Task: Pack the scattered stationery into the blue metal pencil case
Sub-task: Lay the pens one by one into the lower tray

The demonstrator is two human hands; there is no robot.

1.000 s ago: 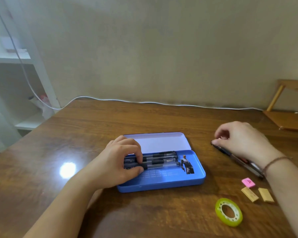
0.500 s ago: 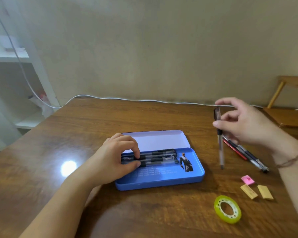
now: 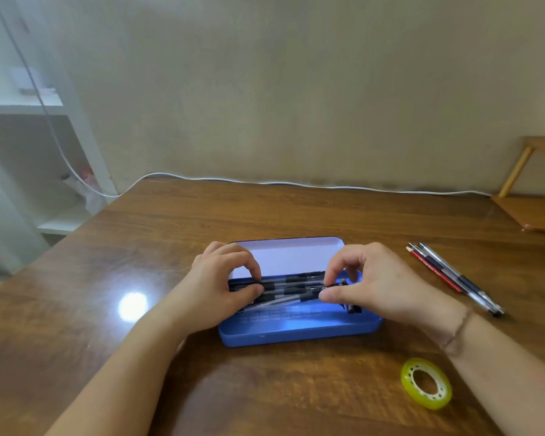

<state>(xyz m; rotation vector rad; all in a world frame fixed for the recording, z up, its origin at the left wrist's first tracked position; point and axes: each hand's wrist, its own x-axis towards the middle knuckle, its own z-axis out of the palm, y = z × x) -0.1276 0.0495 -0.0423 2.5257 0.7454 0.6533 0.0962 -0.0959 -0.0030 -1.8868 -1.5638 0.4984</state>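
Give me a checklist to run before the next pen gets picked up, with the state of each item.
1. Case open, lid back flat: ok.
2. Pen being placed lies flat with the others: not ok, it sits at a slant across the row.
3. Right hand free to reach: not ok, it pinches that pen's right end.
4. Left hand steadying the row: ok, fingers press the pens' left ends.
5. Loose pens in reach on the table: ok, right of the case.
6. Tape clear of the reach path: ok, it lies nearer the person.
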